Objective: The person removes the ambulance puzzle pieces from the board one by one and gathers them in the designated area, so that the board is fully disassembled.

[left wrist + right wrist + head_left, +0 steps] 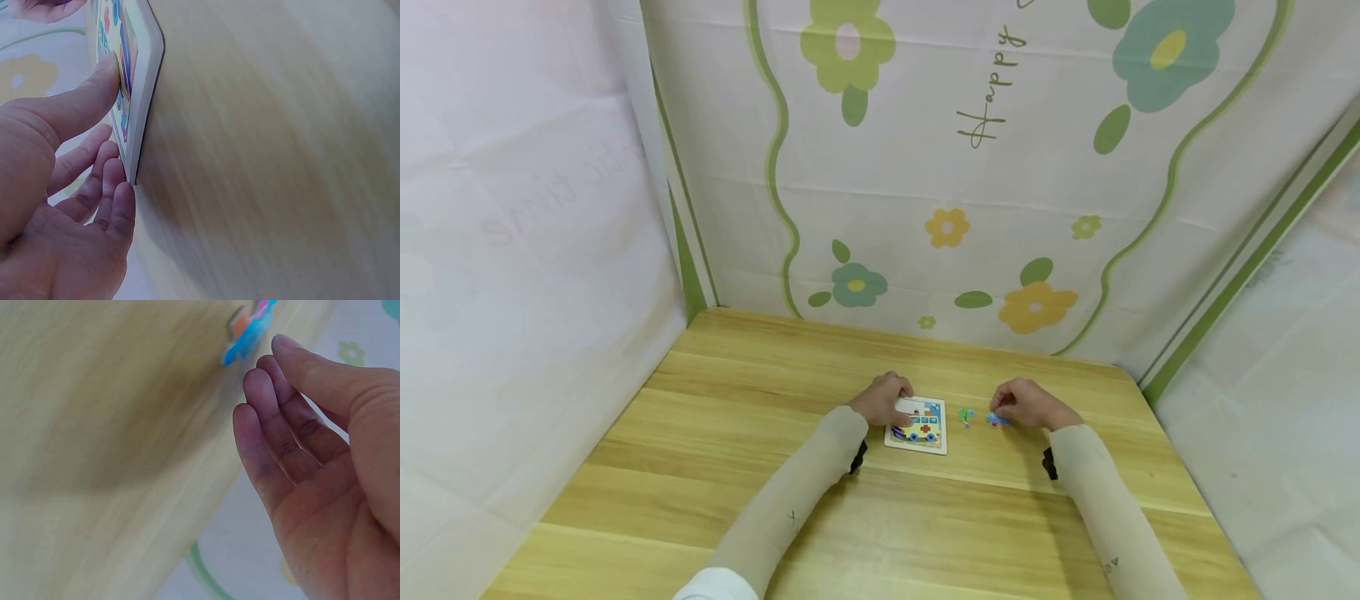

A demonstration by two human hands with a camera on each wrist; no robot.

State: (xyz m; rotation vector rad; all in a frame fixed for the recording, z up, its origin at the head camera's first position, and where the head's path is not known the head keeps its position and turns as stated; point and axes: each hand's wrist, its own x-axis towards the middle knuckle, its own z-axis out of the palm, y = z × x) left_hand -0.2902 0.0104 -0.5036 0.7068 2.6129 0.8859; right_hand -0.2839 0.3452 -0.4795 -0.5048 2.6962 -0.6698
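My left hand (883,402) holds a small framed jigsaw puzzle (917,447) at its left side. In the left wrist view, the thumb lies on the picture face and the other fingers curl at the frame's edge. The picture shows a yellow vehicle with blue wheels and a red cross, with a pale patch near its top. To the right, my right hand (1028,404) hovers with bent fingers over a blue puzzle piece (997,419). In the right wrist view the thumb tip is close beside this blue piece (250,334), with a small gap showing.
A green puzzle piece (966,416) lies between the puzzle and the blue piece. The wooden table (865,542) meets a flower-printed curtain (910,175) at the back. White cloth hangs along the left and right sides.
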